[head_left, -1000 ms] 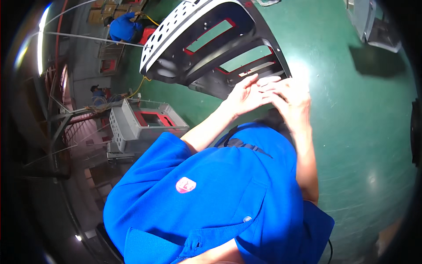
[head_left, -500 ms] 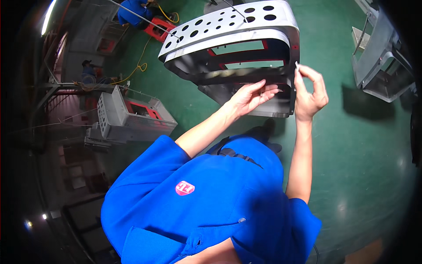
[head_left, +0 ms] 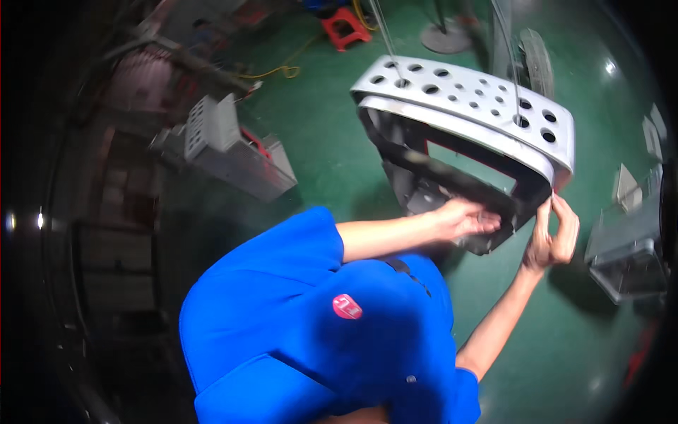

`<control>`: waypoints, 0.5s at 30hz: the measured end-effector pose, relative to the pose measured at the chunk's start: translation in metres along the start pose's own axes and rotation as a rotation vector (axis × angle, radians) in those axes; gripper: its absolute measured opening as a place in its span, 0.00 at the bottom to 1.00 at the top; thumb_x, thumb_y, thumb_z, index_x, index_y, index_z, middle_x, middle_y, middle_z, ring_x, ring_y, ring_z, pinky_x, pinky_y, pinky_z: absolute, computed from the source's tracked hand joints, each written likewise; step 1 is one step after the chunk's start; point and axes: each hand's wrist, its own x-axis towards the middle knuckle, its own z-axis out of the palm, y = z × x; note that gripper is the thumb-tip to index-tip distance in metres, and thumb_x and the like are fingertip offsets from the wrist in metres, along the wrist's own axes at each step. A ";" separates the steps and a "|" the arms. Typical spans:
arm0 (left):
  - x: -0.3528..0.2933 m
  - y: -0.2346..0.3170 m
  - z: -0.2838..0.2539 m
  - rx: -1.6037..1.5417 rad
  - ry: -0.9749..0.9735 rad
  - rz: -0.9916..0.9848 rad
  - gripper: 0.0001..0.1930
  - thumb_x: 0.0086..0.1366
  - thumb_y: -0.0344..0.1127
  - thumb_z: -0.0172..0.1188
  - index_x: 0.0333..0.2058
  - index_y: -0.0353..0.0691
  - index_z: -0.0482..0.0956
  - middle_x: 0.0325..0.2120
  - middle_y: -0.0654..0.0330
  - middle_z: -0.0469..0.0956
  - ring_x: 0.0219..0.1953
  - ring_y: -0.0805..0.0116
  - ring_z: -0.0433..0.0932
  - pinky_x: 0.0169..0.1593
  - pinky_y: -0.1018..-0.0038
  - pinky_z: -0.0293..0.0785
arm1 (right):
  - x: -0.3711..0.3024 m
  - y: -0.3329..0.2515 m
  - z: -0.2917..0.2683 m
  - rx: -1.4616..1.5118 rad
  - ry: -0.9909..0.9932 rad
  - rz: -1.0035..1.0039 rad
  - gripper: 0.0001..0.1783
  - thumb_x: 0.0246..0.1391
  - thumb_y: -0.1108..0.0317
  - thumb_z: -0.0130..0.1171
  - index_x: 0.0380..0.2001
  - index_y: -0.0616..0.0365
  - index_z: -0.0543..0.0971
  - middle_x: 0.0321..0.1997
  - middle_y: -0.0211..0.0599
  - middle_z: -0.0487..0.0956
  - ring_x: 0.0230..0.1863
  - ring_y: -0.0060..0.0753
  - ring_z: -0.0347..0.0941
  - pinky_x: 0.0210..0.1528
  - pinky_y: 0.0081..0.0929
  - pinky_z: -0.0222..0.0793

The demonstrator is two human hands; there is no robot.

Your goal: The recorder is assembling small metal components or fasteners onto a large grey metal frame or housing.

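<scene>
A white sheet-metal housing (head_left: pixel 452 92) with round holes in its top hangs tilted from thin rods (head_left: pixel 518 78) hooked through the holes. Its dark inner side faces me, with a rectangular opening edged in red. At the housing's right lower corner, my right hand (head_left: pixel 554 237) pinches thumb and forefinger against the edge. The small white piece in that pinch is mostly hidden. Inside the lower part of the housing, my left hand (head_left: pixel 466 219) is turned palm up with its fingers curled. Small light bits seem to lie in its fingers, too blurred to name.
Another grey housing (head_left: pixel 240 162) stands on the green floor to the left. Further grey metal frames (head_left: pixel 628 261) are at the right. Behind the hanging housing are a red stool (head_left: pixel 344 30), a round stand base (head_left: pixel 446 39) and a yellow hose (head_left: pixel 289 71).
My view has swung, so the housing now sits further right and lower. My right hand has gone from beside the housing's edge to touching its corner. My left hand stays under the housing, fingers more curled.
</scene>
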 end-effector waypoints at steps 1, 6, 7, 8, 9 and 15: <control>-0.003 0.003 -0.005 0.004 0.037 0.035 0.17 0.67 0.31 0.42 0.51 0.28 0.64 0.45 0.39 0.71 0.47 0.48 0.73 0.52 0.59 0.71 | -0.002 0.001 0.011 0.118 0.025 -0.006 0.09 0.37 0.84 0.64 0.26 0.65 0.79 0.28 0.41 0.80 0.29 0.37 0.76 0.35 0.28 0.71; 0.021 -0.009 -0.018 -0.091 -0.007 0.056 0.15 0.68 0.32 0.42 0.49 0.29 0.66 0.42 0.41 0.73 0.45 0.50 0.75 0.52 0.61 0.72 | -0.008 0.028 0.029 0.112 -0.089 0.028 0.07 0.40 0.84 0.63 0.27 0.67 0.78 0.27 0.42 0.78 0.28 0.35 0.74 0.34 0.28 0.70; 0.027 -0.011 -0.022 -0.089 -0.024 0.065 0.15 0.68 0.32 0.42 0.49 0.29 0.66 0.41 0.42 0.74 0.44 0.51 0.75 0.51 0.61 0.73 | -0.006 0.030 0.032 0.137 -0.102 0.045 0.06 0.42 0.83 0.62 0.28 0.67 0.78 0.28 0.42 0.78 0.30 0.34 0.73 0.36 0.27 0.70; 0.032 -0.016 -0.026 -0.089 -0.046 0.064 0.15 0.68 0.33 0.42 0.48 0.29 0.66 0.41 0.43 0.74 0.44 0.52 0.76 0.50 0.62 0.73 | -0.003 0.030 0.030 0.149 -0.115 0.062 0.06 0.44 0.82 0.62 0.29 0.68 0.78 0.29 0.41 0.78 0.31 0.33 0.73 0.38 0.26 0.70; 0.039 -0.022 -0.035 -0.092 -0.074 0.088 0.15 0.68 0.33 0.42 0.47 0.28 0.67 0.40 0.43 0.74 0.43 0.53 0.76 0.49 0.63 0.74 | -0.005 0.032 0.032 0.173 -0.144 0.146 0.06 0.43 0.83 0.62 0.28 0.68 0.78 0.29 0.40 0.78 0.30 0.31 0.72 0.38 0.26 0.69; 0.040 -0.032 -0.024 -0.090 0.008 0.167 0.12 0.67 0.34 0.46 0.42 0.29 0.69 0.38 0.46 0.75 0.41 0.57 0.77 0.48 0.66 0.75 | -0.014 0.059 0.042 0.252 -0.289 0.337 0.08 0.48 0.77 0.60 0.35 0.64 0.78 0.31 0.34 0.77 0.30 0.25 0.70 0.39 0.22 0.68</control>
